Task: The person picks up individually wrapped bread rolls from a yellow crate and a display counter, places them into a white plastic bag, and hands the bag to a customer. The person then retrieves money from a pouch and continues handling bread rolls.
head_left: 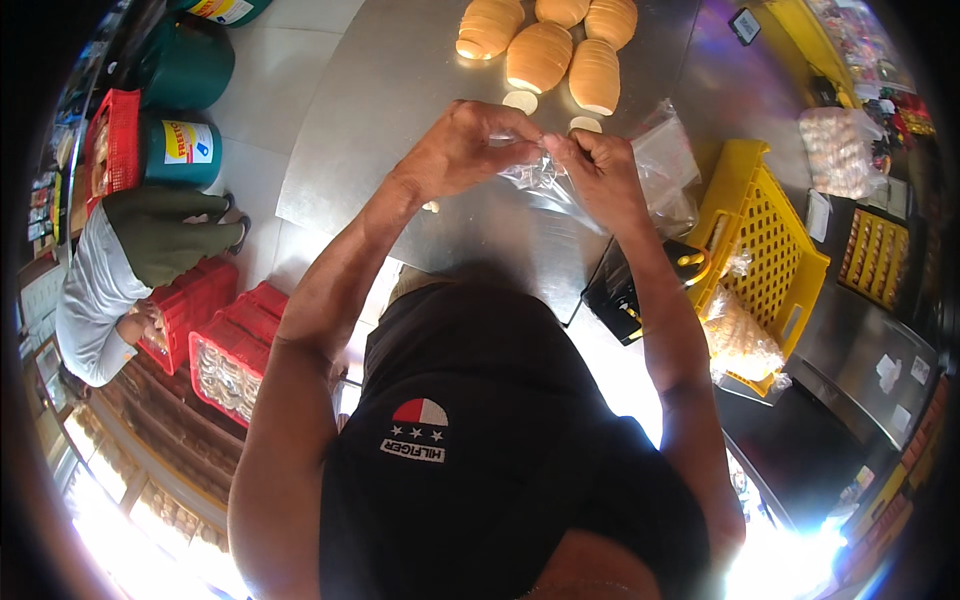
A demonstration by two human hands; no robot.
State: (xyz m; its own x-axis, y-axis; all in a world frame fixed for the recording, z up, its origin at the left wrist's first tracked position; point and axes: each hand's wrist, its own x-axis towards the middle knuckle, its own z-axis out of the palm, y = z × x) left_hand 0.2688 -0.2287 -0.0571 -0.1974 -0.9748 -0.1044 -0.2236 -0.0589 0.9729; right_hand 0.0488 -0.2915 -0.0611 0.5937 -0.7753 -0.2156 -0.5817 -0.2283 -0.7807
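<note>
Over the steel table [350, 130], both my hands meet at the edge of a clear plastic bag [545, 180]. My left hand [465, 150] is closed, pinching the bag between thumb and fingers. From the other side my right hand [603, 175] pinches the same edge, fingertips almost touching the left ones. Just beyond them lie several sliced bread loaves [540, 57], golden on top. Two pale, round bread pieces [520, 101] sit at the loaves' near ends, one partly hidden by my right hand. More clear plastic [665, 160] lies right of my right hand.
A yellow crate [765, 235] with bagged bread [740, 335] stands close to my right forearm. At the left, a person in a grey top [95, 290] bends by red crates [240, 340]. Green bins [185, 150] stand beyond. Bagged goods [840, 150] lie far right.
</note>
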